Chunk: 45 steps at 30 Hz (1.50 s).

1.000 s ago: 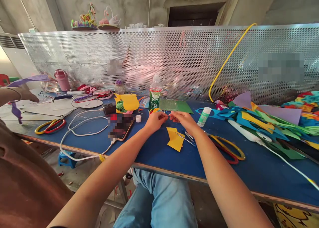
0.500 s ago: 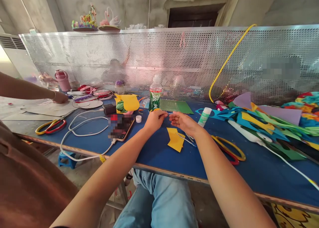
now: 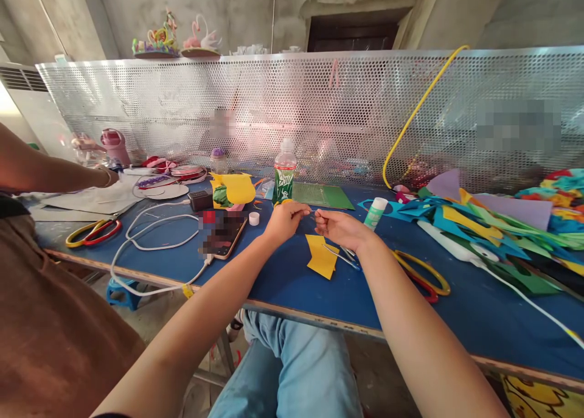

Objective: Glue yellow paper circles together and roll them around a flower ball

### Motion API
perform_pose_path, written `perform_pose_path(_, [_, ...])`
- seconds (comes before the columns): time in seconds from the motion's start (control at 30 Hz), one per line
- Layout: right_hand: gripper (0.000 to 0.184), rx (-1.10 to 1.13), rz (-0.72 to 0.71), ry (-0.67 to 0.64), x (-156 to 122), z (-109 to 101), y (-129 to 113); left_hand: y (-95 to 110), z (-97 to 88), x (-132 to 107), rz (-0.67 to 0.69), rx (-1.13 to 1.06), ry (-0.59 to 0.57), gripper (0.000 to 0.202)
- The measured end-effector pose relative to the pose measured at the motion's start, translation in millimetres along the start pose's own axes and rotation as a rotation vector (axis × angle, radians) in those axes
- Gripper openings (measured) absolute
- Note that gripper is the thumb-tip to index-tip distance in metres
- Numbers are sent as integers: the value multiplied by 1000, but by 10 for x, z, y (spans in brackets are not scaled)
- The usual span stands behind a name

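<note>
Both my hands meet over the blue table (image 3: 283, 278), just in front of a green-labelled plastic bottle (image 3: 283, 171). My left hand (image 3: 285, 220) is closed in a pinch on a thin wire-like piece that runs across to my right hand (image 3: 340, 226), whose fingers curl around its other end. The piece is too small to name. Below my hands lies a folded yellow sheet (image 3: 320, 255) with thin metal tweezers (image 3: 341, 257) across its right edge. A white glue stick (image 3: 375, 213) lies just right of my right hand.
Yellow-and-red scissors (image 3: 422, 273) lie right of the sheet, another pair (image 3: 91, 230) at far left. A phone (image 3: 223, 232) with white cable (image 3: 150, 229), yellow cutouts (image 3: 237, 188), a green board (image 3: 322, 194) and a coloured scrap heap (image 3: 497, 226) surround me. Another person's arm (image 3: 55, 170) reaches in at left. A perforated metal screen (image 3: 319, 107) backs the table.
My right hand opened briefly, then curled back toward the left hand's pinch. The other person's arm at left moved from holding a purple strip to reaching further onto the table.
</note>
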State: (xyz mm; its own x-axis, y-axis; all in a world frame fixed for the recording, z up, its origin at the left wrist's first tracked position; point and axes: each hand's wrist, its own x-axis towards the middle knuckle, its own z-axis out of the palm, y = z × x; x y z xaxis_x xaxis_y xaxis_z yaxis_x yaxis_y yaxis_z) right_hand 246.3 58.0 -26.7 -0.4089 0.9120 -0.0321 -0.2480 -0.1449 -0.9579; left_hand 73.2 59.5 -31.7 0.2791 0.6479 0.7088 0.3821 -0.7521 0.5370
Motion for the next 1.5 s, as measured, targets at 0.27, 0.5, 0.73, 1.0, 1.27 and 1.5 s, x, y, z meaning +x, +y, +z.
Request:
perform_pose_path(0.27, [18, -97, -92, 107, -5, 3, -14, 39, 0, -16, -114, -38, 33, 18])
perform_pose_path(0.5, [23, -854, -588, 389, 64, 39, 35, -105, 58, 2, -404, -170, 24, 17])
perform_pose_path(0.73, [20, -1156, -682, 298, 53, -28, 67, 30, 60, 8, -594, -399, -47, 14])
perform_pose_path(1.0, [26, -1259, -641, 318, 2, -25, 44, 91, 22, 36, -663, -500, -94, 13])
perform_pose_path(1.27, [18, -1097, -631, 335, -18, 0, 39, 132, -92, 85, -808, -635, -157, 9])
perform_pose_path(1.5, [25, -997, -578, 345, -34, 40, 14, 104, -140, 118, -939, -780, -227, 7])
